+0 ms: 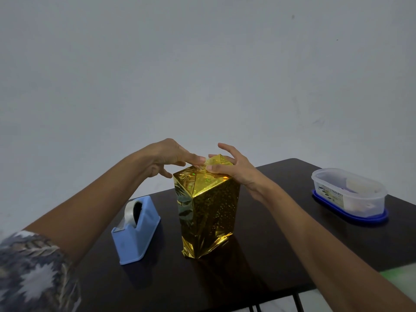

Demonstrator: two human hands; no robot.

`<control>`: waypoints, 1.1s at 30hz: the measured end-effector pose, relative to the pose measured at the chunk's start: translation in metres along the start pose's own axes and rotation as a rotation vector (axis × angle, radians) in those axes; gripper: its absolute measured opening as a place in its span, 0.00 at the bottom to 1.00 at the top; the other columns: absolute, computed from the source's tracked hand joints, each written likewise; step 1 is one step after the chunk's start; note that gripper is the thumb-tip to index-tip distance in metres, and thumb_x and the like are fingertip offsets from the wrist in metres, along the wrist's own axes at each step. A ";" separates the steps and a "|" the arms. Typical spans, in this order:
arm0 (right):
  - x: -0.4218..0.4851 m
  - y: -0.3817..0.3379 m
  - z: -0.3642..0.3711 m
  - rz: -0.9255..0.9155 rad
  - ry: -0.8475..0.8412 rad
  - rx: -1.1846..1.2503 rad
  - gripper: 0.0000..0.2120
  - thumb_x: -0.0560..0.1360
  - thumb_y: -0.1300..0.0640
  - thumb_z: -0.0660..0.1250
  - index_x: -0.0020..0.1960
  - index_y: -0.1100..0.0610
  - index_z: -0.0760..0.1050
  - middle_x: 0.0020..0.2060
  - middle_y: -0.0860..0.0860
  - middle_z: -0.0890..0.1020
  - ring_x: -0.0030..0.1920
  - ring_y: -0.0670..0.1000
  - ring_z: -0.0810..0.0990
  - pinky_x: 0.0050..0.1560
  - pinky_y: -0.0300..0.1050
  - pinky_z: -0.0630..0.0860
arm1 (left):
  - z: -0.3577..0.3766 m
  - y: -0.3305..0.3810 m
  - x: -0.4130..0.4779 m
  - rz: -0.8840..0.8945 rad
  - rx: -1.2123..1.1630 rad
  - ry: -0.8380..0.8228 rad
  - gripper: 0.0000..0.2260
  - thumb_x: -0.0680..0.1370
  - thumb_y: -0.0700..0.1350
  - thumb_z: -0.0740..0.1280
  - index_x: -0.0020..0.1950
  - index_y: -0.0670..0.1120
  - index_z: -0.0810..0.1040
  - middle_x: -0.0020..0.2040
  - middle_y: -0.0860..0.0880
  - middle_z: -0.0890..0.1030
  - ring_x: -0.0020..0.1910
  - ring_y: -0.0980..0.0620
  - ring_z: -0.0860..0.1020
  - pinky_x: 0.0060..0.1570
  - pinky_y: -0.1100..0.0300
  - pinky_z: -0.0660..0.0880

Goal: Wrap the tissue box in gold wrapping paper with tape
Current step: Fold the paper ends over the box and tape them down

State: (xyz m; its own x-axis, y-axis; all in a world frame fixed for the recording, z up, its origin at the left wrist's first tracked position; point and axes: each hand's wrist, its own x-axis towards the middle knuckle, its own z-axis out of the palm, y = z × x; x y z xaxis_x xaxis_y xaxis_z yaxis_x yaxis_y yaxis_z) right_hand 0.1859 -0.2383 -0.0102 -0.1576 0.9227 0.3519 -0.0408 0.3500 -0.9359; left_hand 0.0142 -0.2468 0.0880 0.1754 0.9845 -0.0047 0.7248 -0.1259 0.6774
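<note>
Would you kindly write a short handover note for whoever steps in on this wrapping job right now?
Left hand: straight fingers touch the raised gold flap on top of the gold-foil-wrapped box.
Right hand: thumb presses the folded top beside that flap, fingers spread.
The box stands on end on the dark table, with the blue tape dispenser to its left.
Done: sides covered, top mostly folded in.
Left: flatten and tape the flap. Paper sticks out at the bottom end, so check it. I cannot tell whether a tape piece is already on it.
</note>
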 end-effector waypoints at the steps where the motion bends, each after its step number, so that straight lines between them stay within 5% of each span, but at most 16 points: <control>1: 0.000 0.000 0.000 0.000 -0.001 0.000 0.35 0.70 0.56 0.73 0.72 0.47 0.60 0.64 0.48 0.75 0.52 0.41 0.76 0.38 0.26 0.71 | 0.000 0.000 0.001 0.003 0.009 0.002 0.20 0.67 0.50 0.75 0.52 0.38 0.82 0.60 0.46 0.78 0.59 0.51 0.73 0.51 0.47 0.70; 9: -0.002 -0.002 0.001 0.000 -0.002 -0.002 0.35 0.70 0.56 0.73 0.72 0.47 0.60 0.61 0.46 0.76 0.49 0.39 0.76 0.35 0.23 0.71 | 0.003 -0.001 0.007 0.036 0.088 0.056 0.25 0.65 0.53 0.77 0.56 0.39 0.80 0.63 0.44 0.77 0.66 0.47 0.70 0.58 0.47 0.71; 17: -0.002 0.000 0.002 0.007 0.041 -0.051 0.33 0.70 0.42 0.68 0.72 0.44 0.61 0.68 0.50 0.71 0.66 0.50 0.71 0.60 0.41 0.66 | 0.008 0.002 0.006 0.040 0.084 0.096 0.19 0.66 0.53 0.76 0.48 0.40 0.82 0.60 0.46 0.78 0.66 0.47 0.69 0.56 0.50 0.69; 23: 0.002 -0.003 0.006 0.045 0.093 -0.003 0.28 0.73 0.49 0.69 0.70 0.49 0.65 0.61 0.52 0.76 0.47 0.43 0.77 0.31 0.25 0.70 | 0.008 0.005 0.005 0.023 0.113 0.098 0.19 0.67 0.52 0.76 0.49 0.40 0.81 0.59 0.45 0.78 0.63 0.48 0.71 0.56 0.49 0.70; 33: 0.008 -0.006 0.012 0.048 0.151 0.047 0.29 0.71 0.55 0.72 0.69 0.50 0.66 0.62 0.52 0.77 0.48 0.45 0.77 0.33 0.30 0.72 | -0.006 0.013 -0.001 -0.090 0.117 -0.054 0.13 0.69 0.48 0.75 0.51 0.45 0.81 0.53 0.51 0.81 0.54 0.53 0.76 0.51 0.49 0.71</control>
State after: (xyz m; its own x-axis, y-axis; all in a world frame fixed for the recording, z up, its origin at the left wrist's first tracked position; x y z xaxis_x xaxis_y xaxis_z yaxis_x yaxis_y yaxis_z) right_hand 0.1727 -0.2345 -0.0022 -0.0101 0.9531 0.3023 -0.0832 0.3005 -0.9501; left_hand 0.0190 -0.2491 0.1010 0.1395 0.9848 -0.1035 0.8111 -0.0537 0.5824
